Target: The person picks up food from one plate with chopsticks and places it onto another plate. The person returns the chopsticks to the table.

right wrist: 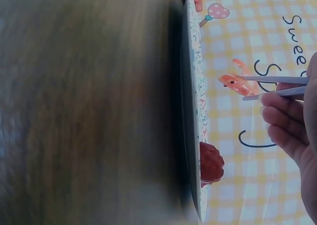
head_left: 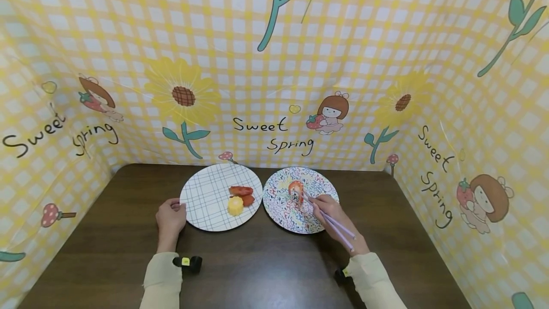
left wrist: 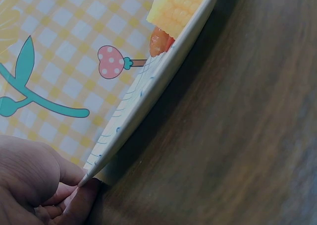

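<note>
My right hand [head_left: 333, 214] holds a pair of lilac chopsticks [head_left: 341, 231]. Between their tips is an orange-pink shrimp [right wrist: 237, 84], raised above the rim of the multicoloured speckled plate [head_left: 279, 210] in the right wrist view. My left hand [head_left: 170, 218] pinches the left rim of a white plate with blue grid lines [head_left: 205, 199], thumb above and fingers below. On that plate's right side lie a round yellow piece of corn [head_left: 235, 206] and reddish-brown food pieces [head_left: 241, 190]. The right wrist view also shows a dark red lumpy piece [right wrist: 211, 163] on the speckled plate.
Both plates stand side by side, rims almost meeting, on a dark brown wooden table [head_left: 257, 271]. A yellow checked cloth [head_left: 266, 85] with printed flowers and lettering rises behind the table and along both sides. Each wrist wears a small black camera [head_left: 195, 264].
</note>
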`<state>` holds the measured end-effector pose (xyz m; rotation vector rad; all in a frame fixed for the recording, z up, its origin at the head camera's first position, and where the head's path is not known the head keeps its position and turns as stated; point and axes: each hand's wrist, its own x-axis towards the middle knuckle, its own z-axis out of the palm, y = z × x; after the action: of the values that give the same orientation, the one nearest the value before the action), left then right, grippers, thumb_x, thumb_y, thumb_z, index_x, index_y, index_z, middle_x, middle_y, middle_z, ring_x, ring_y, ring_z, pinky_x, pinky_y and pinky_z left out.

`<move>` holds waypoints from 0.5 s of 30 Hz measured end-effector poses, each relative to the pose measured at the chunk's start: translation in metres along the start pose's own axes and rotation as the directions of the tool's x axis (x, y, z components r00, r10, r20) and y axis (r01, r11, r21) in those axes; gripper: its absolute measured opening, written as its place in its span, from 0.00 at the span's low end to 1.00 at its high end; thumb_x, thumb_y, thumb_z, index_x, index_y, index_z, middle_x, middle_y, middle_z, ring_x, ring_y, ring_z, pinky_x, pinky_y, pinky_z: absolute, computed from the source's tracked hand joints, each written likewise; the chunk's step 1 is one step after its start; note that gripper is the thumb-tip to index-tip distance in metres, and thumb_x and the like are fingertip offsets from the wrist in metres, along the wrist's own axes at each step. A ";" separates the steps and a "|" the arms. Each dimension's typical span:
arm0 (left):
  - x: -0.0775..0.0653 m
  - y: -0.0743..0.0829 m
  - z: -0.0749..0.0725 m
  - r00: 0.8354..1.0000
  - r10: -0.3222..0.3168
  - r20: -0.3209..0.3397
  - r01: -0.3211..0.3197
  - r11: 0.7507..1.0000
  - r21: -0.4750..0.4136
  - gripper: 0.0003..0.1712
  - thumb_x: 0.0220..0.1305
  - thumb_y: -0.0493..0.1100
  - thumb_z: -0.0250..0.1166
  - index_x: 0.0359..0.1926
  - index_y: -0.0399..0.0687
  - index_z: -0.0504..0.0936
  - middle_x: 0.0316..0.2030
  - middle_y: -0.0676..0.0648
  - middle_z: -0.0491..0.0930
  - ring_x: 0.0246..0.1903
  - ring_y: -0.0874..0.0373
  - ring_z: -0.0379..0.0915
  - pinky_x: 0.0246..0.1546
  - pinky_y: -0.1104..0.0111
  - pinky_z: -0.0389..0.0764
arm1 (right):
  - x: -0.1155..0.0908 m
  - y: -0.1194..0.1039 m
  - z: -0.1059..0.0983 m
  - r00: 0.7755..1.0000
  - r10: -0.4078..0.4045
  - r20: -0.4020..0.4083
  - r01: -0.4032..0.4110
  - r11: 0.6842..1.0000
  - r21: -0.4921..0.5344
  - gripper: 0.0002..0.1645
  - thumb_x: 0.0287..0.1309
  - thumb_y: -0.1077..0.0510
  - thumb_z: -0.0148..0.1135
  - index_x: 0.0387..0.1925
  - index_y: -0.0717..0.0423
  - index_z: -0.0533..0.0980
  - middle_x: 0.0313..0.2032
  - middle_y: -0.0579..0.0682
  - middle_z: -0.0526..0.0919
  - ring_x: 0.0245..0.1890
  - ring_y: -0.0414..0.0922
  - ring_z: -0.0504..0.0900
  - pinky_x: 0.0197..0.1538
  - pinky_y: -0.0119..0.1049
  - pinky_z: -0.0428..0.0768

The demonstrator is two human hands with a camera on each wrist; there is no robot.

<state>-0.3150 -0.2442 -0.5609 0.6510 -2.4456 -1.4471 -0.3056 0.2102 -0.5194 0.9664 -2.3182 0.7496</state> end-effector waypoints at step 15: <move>0.000 0.001 0.000 1.000 -0.013 -0.005 0.013 1.000 0.002 0.22 0.74 0.39 0.55 0.61 0.26 0.73 0.54 0.26 0.76 0.55 0.34 0.74 0.55 0.45 0.75 | 0.003 -0.004 -0.001 0.995 -0.095 0.029 0.096 0.993 -0.063 0.17 0.56 0.70 0.64 0.49 0.69 0.84 0.37 0.54 0.84 0.38 0.47 0.78 0.41 0.41 0.80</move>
<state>-0.3150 -0.2435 -0.5597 0.6711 -2.4435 -1.4463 -0.3041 0.2069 -0.5150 1.0556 -2.2858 0.6229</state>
